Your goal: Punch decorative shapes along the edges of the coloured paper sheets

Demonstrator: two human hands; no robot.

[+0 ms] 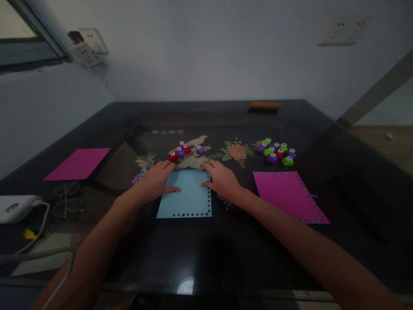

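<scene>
A light blue sheet of paper lies flat on the dark table, small punched holes along its top, right and bottom edges. My left hand rests at its upper left corner, thumb stretched across the paper and apart from the fingers. At the upper right corner lies my right hand, its thumb also on the sheet and its fingers at the top edge. Neither hand is closed around anything. Just beyond are several small red and purple craft punches. Bits of punched confetti lie beside my left hand, and more confetti shows under my right forearm.
On the right lie a punched magenta sheet and several green, purple and red punches. A plain magenta sheet, eyeglasses and a white device with a cable are left. A brown roll lies at the back.
</scene>
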